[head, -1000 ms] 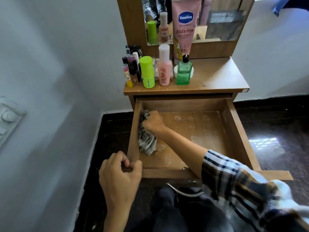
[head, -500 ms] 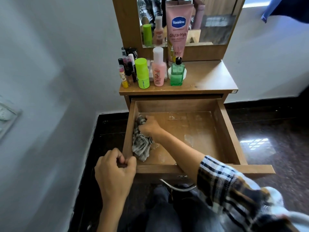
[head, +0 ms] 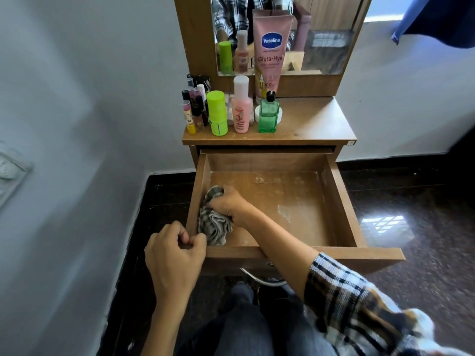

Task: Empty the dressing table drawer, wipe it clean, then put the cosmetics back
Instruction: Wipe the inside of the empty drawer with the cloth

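Head view looks down into a pulled-out wooden drawer (head: 341,201) of brown laminate, its flat bottom scuffed and streaked with pale powdery marks. At about 9 o'clock inside it, against the left wall, the right hand (head: 228,202) is clenched around a crumpled grey-and-white checked cloth (head: 214,224), pressing the soft, bunched fabric onto the drawer floor; a plaid flannel sleeve (head: 341,299) covers the forearm that crosses the front rail. At 7 o'clock the left hand (head: 174,255) is curled over the drawer's front left corner, fingers gripping the rim. Below the front panel a curved metal handle (head: 262,278) shows. Above, at 12 o'clock, the smooth wooden worktop (head: 316,124) carries the cosmetics in a tight cluster on its left half: a lime-green plastic cylinder (head: 216,113), a pink bottle with a white cap (head: 241,106), a square translucent green glass bottle with a black stopper (head: 268,114), a bunch of slim lipstick and gloss tubes (head: 194,106), and a tall pink Vaseline tube (head: 271,51) leaning against the wood-framed mirror (head: 326,34). Dark polished stone floor (head: 411,214) gleams at 3 o'clock.
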